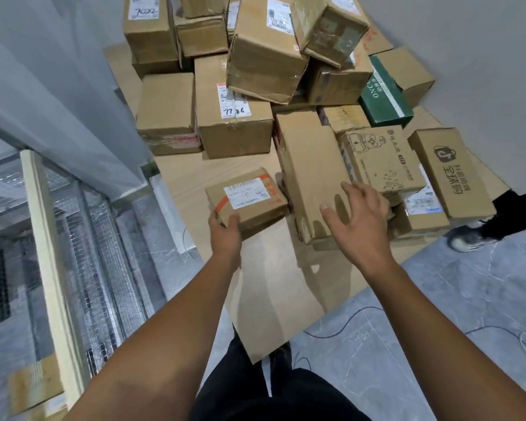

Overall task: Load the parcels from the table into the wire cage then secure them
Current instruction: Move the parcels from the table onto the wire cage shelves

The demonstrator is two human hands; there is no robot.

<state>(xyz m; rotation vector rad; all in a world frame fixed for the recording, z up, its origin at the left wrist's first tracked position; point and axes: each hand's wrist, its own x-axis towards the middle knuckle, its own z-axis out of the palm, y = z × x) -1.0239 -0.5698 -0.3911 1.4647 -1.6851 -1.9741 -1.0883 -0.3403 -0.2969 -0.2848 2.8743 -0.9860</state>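
Head view: left hand (225, 230) curls its fingers (234, 220) round the near end of a small labelled parcel (246, 197) by the counter's (271, 287) left edge, with bare counter toward the near corner. Right hand (359, 217), spread and holding nothing, is over a long carton (310, 174) alongside. The wire cage (97, 253) stands left.

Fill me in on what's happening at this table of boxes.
A person is working through a pile of cardboard parcels on the table. The left hand grips the near corner of a small labelled parcel with orange tape. The right hand is open, reaching over a long plain box beside it. The wire cage stands to the left, and most parcels are still on the table.
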